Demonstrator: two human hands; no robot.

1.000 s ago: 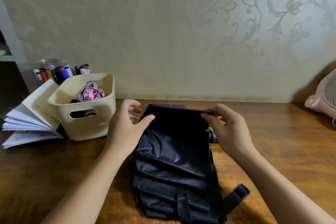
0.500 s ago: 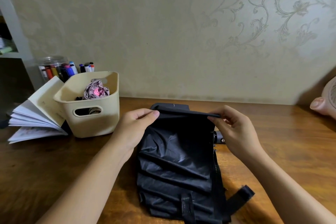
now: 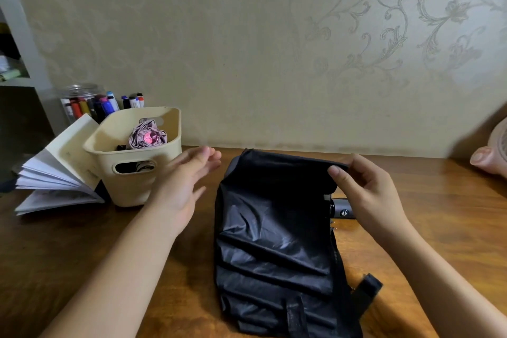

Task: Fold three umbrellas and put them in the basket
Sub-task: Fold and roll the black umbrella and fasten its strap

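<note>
Holds left hand (image 3: 186, 184) open, fingers straight and pointing to one o'clock, forearm entering from seven o'clock. Pinches top edge of black umbrella (image 3: 274, 228) between thumb and curled fingers of right hand (image 3: 367, 195), forearm entering from five o'clock.

I see thin, faintly shiny cloth on the black umbrella (image 3: 274, 241). The basket (image 3: 129, 189) looks like smooth matt plastic, and the table (image 3: 68, 255) like polished, grained wood.

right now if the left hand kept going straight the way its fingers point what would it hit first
Likely the wall: the left hand points forward and slightly right, between the basket and the black umbrella. It could clip the umbrella's far corner; depth is unclear.
</note>
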